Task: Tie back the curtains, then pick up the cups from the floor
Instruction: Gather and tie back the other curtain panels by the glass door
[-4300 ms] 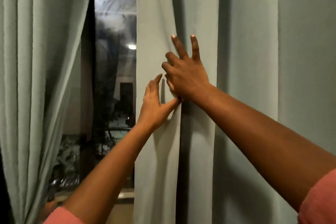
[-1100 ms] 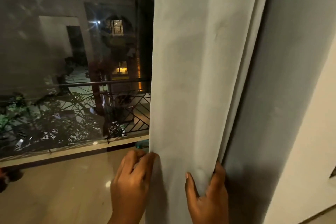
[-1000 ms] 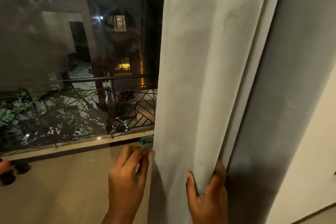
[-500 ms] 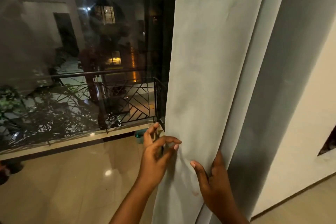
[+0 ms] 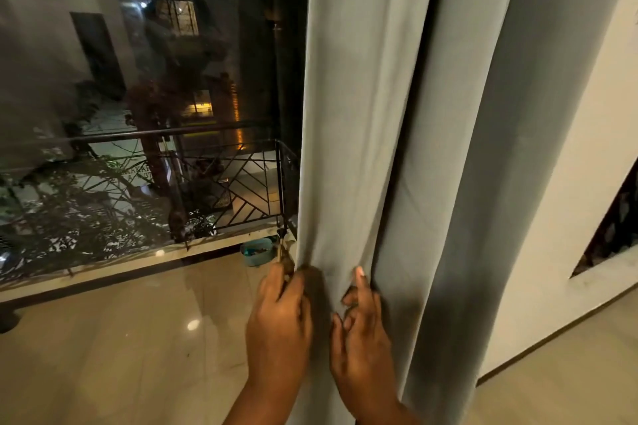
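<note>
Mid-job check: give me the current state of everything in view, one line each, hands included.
curtain: gathered in folds at the window's right side, no tie visible around it
left hand: closed on the curtain's left edge, with a thin cord-like strip
right hand: fingers pinching a curtain fold
teal cup: on the floor by the window, apparently upright
window: uncovered, dark outside

Glossy beige floor tiles (image 5: 103, 355) across 7 to 8 o'clock. Dark glass window (image 5: 138, 79) filling 9 to 11 o'clock; black metal railing (image 5: 214, 183) beyond. White wall (image 5: 566, 217) at 3 o'clock.
</note>
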